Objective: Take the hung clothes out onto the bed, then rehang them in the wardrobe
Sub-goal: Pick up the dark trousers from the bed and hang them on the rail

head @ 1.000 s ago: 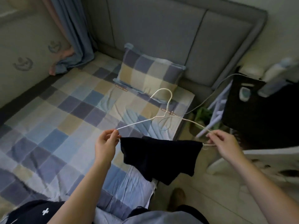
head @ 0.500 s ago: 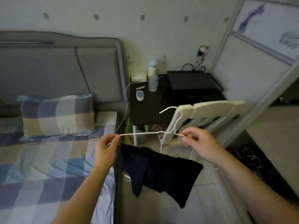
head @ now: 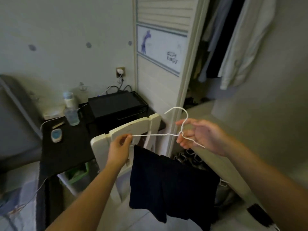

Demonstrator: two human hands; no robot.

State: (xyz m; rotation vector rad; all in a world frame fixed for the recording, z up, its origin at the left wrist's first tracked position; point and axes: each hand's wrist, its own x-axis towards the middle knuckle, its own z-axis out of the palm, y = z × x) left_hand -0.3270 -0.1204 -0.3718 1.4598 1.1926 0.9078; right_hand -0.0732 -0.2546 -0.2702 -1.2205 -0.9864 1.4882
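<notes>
Holding the thin white wire hanger (head: 150, 135) level, the person pinches its left tip between the thumb and forefinger of the left hand (head: 119, 147). The right hand (head: 201, 135) has its fingers loosely curled round the twisted neck just under the hook. The dark folded garment (head: 166, 180) hangs from it, below and between both hands. The hanger's long axis runs from 9 to 3 o'clock. The open white wardrobe (head: 190, 64) lies at 1 o'clock from the hook, nearer the right hand, so that hand will likely lead the hook in. No rail is in view.
</notes>
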